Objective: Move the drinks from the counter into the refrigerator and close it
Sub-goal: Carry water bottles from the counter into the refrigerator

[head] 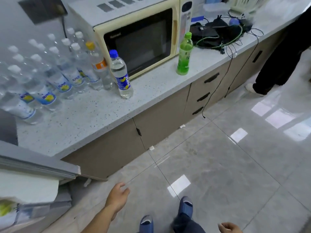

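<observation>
On the speckled counter [87,125] stand several clear bottles with white caps [55,73] at the left. Beside them are an orange-capped bottle [99,64] and a blue-capped bottle [120,74]. A green bottle [184,54] stands apart, to the right in front of the microwave. The refrigerator door [38,165] hangs open at the lower left, with a yellow-green item [5,207] on its shelf. My left hand [117,197] hovers empty, fingers relaxed, near the door's corner. My right hand [229,228] shows at the bottom edge, loosely curled and empty.
A cream microwave [139,41] sits at the back of the counter. Black gear with tangled cables [222,34] lies to its right, and a cord [217,88] hangs over the drawers. Another person's dark-clothed legs [282,61] stand at the far right. Glossy tiles [218,157] cover the floor.
</observation>
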### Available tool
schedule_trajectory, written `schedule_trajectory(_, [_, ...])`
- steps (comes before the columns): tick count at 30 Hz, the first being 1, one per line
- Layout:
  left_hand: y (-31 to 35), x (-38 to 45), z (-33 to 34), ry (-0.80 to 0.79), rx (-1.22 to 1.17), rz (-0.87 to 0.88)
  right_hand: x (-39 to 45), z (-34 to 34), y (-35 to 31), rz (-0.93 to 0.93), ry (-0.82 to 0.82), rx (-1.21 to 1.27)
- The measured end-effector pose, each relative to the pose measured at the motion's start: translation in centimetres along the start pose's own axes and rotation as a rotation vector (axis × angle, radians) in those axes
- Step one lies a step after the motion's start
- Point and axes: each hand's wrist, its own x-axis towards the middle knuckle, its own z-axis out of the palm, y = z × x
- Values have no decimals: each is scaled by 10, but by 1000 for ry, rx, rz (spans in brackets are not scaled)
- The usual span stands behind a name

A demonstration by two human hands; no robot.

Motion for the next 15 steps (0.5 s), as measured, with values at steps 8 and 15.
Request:
schedule_trajectory(8, [18, -16, 19, 143, -163, -182, 96, -18, -141, -173, -184, -206])
schedule_trajectory(15, [30, -7, -7, 301, -391, -210, 69, 74, -271, -506, -422, -456])
